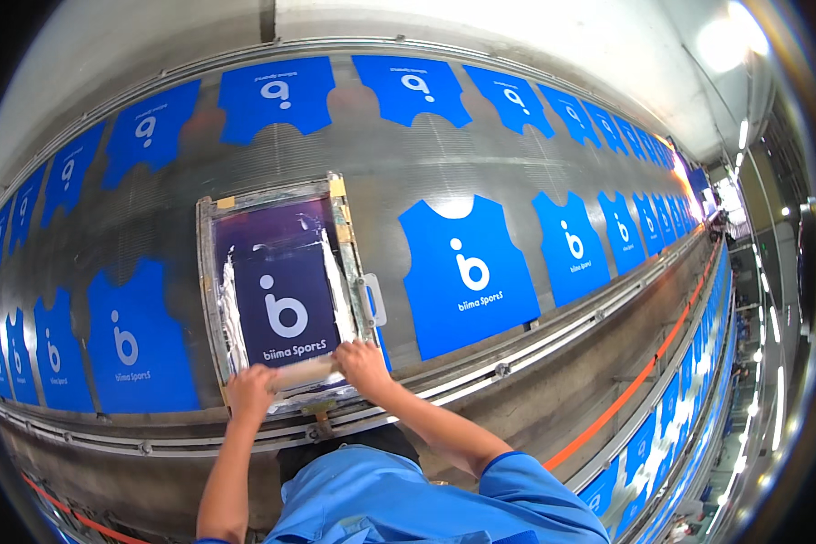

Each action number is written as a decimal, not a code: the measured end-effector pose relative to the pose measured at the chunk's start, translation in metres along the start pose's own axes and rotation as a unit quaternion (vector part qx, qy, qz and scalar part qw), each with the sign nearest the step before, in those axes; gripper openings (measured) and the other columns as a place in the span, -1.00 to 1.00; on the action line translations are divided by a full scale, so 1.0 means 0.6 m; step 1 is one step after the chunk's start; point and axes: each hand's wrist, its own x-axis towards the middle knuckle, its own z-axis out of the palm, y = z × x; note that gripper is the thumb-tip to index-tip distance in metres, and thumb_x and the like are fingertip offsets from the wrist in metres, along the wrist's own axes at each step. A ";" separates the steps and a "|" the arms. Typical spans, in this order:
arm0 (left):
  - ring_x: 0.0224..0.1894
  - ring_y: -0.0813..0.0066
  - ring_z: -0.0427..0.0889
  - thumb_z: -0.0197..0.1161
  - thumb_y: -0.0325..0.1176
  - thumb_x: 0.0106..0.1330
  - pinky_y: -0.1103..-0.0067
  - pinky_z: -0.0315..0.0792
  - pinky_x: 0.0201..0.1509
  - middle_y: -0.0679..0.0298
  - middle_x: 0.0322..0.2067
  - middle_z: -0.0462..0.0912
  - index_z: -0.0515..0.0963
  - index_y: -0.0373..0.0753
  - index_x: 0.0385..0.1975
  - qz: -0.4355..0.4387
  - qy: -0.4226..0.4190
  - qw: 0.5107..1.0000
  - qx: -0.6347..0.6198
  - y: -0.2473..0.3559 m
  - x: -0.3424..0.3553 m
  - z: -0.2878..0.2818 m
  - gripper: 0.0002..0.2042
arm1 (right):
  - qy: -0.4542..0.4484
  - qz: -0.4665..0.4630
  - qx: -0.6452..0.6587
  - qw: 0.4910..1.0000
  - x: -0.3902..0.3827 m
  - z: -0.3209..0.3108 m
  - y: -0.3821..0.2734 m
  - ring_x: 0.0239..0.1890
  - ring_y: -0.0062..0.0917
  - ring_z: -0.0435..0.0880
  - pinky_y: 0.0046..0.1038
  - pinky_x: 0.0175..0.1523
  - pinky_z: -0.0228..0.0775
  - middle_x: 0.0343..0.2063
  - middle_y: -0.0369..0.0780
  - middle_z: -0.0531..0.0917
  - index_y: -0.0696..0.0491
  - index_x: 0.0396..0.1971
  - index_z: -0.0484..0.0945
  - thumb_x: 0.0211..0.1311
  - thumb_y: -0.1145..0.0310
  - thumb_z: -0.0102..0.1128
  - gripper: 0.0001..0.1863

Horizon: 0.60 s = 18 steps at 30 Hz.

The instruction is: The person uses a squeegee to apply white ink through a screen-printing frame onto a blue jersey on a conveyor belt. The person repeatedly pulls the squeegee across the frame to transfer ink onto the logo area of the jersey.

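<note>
Pale beige, the squeegee bar (304,373) lies crosswise at the near end of the screen-printing frame (210,299), and I have it by both ends: my left hand (252,392) curls round one, my right hand (363,364) grips the other, fingers bent over the top. I judge this wide hold keeps the bar level and spreads pressure evenly. The frame's raised sides probably keep the ink on its dark mesh (276,231). My knuckles are near those sides, so sideways room looks tight; the open run is lengthwise, across the mesh beyond the bar. Right of the frame, a blue shirt panel (467,295) lies flat, apparently spread for a clean print; left of it is another panel (140,340). Bare grey tabletop (499,168) opens beyond the frame, while a metal rail (503,369) bounds its near side.
</note>
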 end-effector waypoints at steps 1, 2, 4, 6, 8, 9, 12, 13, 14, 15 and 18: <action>-0.11 0.28 0.62 0.42 -0.45 -0.03 0.31 0.41 0.04 0.42 -0.26 0.67 0.75 0.06 -0.24 -0.002 0.002 1.000 -0.007 0.010 -0.034 -0.003 -0.69 | -0.001 -0.004 0.002 1.000 -0.029 0.006 -0.013 -0.13 -0.39 0.62 -0.26 -0.07 0.42 -0.26 -0.29 0.62 -0.05 -0.28 0.66 0.12 0.37 0.25 -0.85; -0.09 0.28 0.61 0.41 -0.51 -0.06 0.31 0.41 0.03 0.42 -0.21 0.68 0.74 0.04 -0.21 0.020 0.029 0.999 0.015 -0.003 -0.071 0.025 -0.64 | -0.001 -0.007 0.001 1.000 -0.058 0.010 -0.023 -0.11 -0.39 0.60 -0.25 -0.06 0.40 -0.22 -0.29 0.60 -0.04 -0.23 0.66 0.12 0.39 0.24 -0.80; 0.03 0.33 0.59 0.40 -0.54 -0.08 0.31 0.41 0.09 0.42 -0.08 0.71 0.73 0.04 -0.10 0.013 -0.001 1.000 0.011 0.024 -0.121 0.010 -0.54 | -0.018 -0.007 0.012 1.000 -0.113 0.017 -0.039 -0.07 -0.40 0.57 -0.25 -0.01 0.37 -0.19 -0.27 0.55 -0.03 -0.14 0.66 0.10 0.41 0.23 -0.72; 0.00 0.33 0.63 0.40 -0.52 -0.08 0.33 0.44 0.10 0.40 -0.10 0.74 0.75 0.03 -0.15 0.022 -0.016 1.000 0.002 0.031 -0.138 -0.011 -0.58 | -0.065 -0.003 0.028 0.998 -0.135 0.003 -0.051 -0.05 -0.41 0.57 -0.26 0.01 0.37 -0.16 -0.28 0.57 -0.04 -0.13 0.67 0.15 0.36 0.22 -0.73; -0.08 0.29 0.68 0.37 -0.52 -0.07 0.29 0.49 0.06 0.34 -0.19 0.78 0.76 0.01 -0.19 -0.006 -0.074 0.996 -0.043 0.002 -0.113 -0.033 -0.62 | -0.110 -0.019 0.029 0.993 -0.093 -0.060 -0.053 -0.06 -0.40 0.58 -0.27 -0.01 0.38 -0.22 -0.29 0.61 -0.04 -0.23 0.68 0.18 0.32 0.23 -0.82; -0.17 0.21 0.71 0.33 -0.52 -0.03 0.24 0.53 0.01 0.28 -0.26 0.79 0.77 -0.01 -0.24 -0.021 -0.083 0.993 -0.079 0.007 -0.078 -0.063 -0.67 | -0.104 -0.033 0.011 0.994 -0.059 -0.072 -0.044 -0.08 -0.40 0.60 -0.26 -0.02 0.40 -0.26 -0.29 0.63 -0.05 -0.29 0.68 0.18 0.29 0.24 -0.86; -0.19 0.09 0.73 0.36 -0.44 0.13 0.25 0.58 -0.04 0.20 -0.29 0.77 0.77 0.03 -0.21 -0.004 -0.013 0.998 -0.069 -0.050 0.066 -0.070 -0.76 | -0.083 -0.029 -0.122 0.989 0.121 -0.065 -0.003 -0.20 -0.34 0.71 -0.22 -0.11 0.51 -0.38 -0.25 0.71 -0.02 -0.42 0.66 0.12 0.25 0.27 -0.86; -0.18 0.05 0.73 0.38 -0.33 0.17 0.21 0.58 -0.05 0.16 -0.28 0.77 0.72 0.06 -0.11 -0.026 -0.043 0.997 -0.051 -0.068 0.133 -0.074 -0.74 | -0.070 -0.028 -0.128 0.989 0.182 -0.052 0.027 -0.21 -0.32 0.74 -0.20 -0.10 0.55 -0.37 -0.21 0.73 -0.02 -0.36 0.69 0.10 0.27 0.27 -0.85; -0.16 0.00 0.73 0.37 -0.26 0.20 0.17 0.59 -0.09 0.11 -0.28 0.76 0.66 0.04 -0.04 -0.029 -0.084 0.995 -0.037 -0.077 0.213 -0.076 -0.70 | -0.082 0.011 -0.161 0.983 0.234 -0.034 0.065 -0.20 -0.29 0.75 -0.18 -0.10 0.59 -0.36 -0.19 0.74 -0.07 -0.30 0.73 0.11 0.25 0.27 -0.82; -0.15 -0.05 0.73 0.37 -0.24 0.20 0.13 0.59 -0.11 0.06 -0.28 0.75 0.60 0.00 0.00 0.000 -0.073 0.995 -0.074 -0.124 0.272 -0.057 -0.66 | -0.129 0.042 -0.128 0.982 0.297 -0.031 0.087 -0.23 -0.24 0.76 -0.15 -0.13 0.62 -0.37 -0.19 0.75 -0.12 -0.26 0.76 0.13 0.23 0.28 -0.80; -0.08 0.00 0.71 0.47 -0.25 0.12 0.20 0.55 0.00 0.04 -0.22 0.74 0.67 -0.11 -0.08 0.049 -0.084 0.992 -0.079 -0.153 0.422 -0.076 -0.66 | -0.128 0.127 -0.021 0.983 0.405 -0.089 0.116 -0.20 -0.26 0.78 -0.22 -0.07 0.60 -0.33 -0.17 0.78 -0.10 -0.22 0.76 0.11 0.09 0.42 -0.71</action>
